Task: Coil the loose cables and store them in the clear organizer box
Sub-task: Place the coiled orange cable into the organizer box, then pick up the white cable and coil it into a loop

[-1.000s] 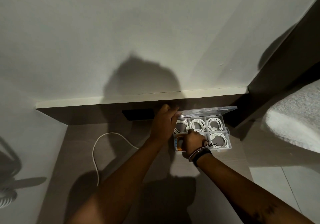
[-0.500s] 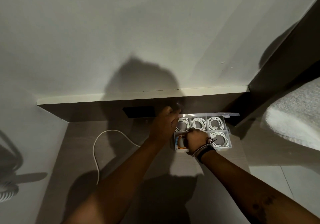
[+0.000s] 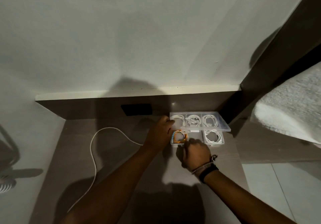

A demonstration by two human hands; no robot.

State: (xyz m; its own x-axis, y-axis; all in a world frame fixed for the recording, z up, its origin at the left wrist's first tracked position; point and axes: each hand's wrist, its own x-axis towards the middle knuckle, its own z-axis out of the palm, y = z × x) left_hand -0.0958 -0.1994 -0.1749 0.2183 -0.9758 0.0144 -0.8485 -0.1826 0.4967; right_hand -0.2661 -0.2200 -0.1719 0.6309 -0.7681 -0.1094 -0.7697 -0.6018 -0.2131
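The clear organizer box (image 3: 214, 143) stands at the back right of the brown table (image 3: 112, 164). Its clear lid (image 3: 221, 125) is tilted low over the back row, where coiled white cables show through it. An orange cable coil (image 3: 178, 137) fills the front left compartment and a white cable coil (image 3: 212, 136) the front right. My left hand (image 3: 160, 133) grips the lid's left corner. My right hand (image 3: 195, 152) rests with curled fingers on the box's front rim. A loose white cable (image 3: 94, 147) loops over the table to the left.
A black panel (image 3: 137, 109) is set in the low back wall just left of the box. A white fuzzy blanket (image 3: 286, 112) lies on a surface to the right. Part of a white fan (image 3: 5, 184) shows at the far left edge.
The lid has swung down from nearly upright to a low tilt over the back row, with my left hand following it. My right hand has slid from inside the box to its front rim.
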